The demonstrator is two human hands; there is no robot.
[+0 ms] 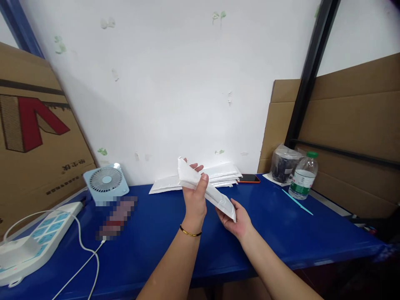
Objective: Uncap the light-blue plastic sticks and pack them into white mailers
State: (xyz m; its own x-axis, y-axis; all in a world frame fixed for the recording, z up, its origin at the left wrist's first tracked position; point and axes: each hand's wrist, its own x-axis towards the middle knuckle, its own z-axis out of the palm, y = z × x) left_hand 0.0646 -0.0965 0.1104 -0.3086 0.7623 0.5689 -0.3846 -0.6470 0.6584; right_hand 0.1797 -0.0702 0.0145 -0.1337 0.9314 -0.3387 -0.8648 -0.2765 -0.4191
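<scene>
A long white packet (215,195) is held tilted above the blue table, its upper end to the left and its lower end to the right. My left hand (196,193), with a dark and gold bracelet at the wrist, grips its upper part, thumb in front. Around the lower right end is my right hand (237,218), its fingers partly hidden beneath. Behind the hands, against the wall, lies a stack of similar white packets (223,171), with another packet (167,183) reaching out to the left.
A blue fan (106,181), a blurred-out item on a cable and a white power strip (51,233) occupy the left. At the right are a phone (249,178), a wrapped roll (283,164), a green-capped bottle (303,177) and a turquoise strip (296,202). Cardboard flanks the blue table (150,250).
</scene>
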